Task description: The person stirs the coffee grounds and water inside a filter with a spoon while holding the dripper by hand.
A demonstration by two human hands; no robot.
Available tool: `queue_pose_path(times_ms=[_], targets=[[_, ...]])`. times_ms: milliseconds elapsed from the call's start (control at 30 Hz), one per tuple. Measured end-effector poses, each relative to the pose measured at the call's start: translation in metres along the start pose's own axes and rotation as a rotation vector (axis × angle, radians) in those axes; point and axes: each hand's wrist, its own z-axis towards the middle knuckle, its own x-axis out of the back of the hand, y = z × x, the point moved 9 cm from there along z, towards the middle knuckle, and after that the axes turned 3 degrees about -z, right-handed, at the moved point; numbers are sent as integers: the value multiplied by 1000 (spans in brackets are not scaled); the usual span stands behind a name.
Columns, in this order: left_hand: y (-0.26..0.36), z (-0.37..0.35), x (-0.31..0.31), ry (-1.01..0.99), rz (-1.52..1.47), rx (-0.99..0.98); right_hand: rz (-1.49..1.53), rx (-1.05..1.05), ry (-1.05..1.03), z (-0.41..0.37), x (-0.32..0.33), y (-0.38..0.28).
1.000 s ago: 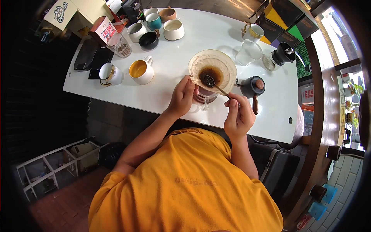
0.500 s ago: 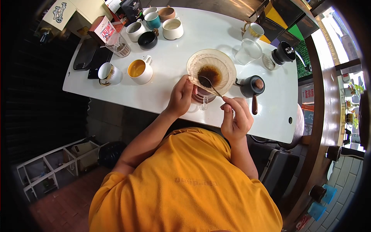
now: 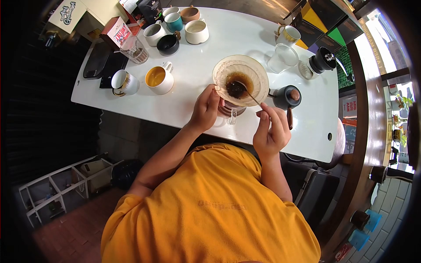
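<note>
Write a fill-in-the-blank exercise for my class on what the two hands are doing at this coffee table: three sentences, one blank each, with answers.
1. The ____ hand pinches the rim of the dripper.
2. The right hand holds a ____ whose bowl rests in the coffee grounds.
3. The top of the table is ____ in colour.

Missing words: left (the left hand); spoon; white.

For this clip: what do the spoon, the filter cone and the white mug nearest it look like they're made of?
The spoon looks like thin metal, polished, with a slight glint along the handle. The filter cone is probably paper: matte, pale and stained brown. The white mug seems to be glazed ceramic, thick-walled and glossy.
</note>
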Motion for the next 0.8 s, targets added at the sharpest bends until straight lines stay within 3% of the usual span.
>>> queue_pose_path(times_ms=[133, 800], targets=[[2, 0, -1, -4, -5, -15, -36, 120, -5, 1, 1, -13], [3, 0, -1, 1, -17, 10, -112, 127, -14, 22, 0, 4]])
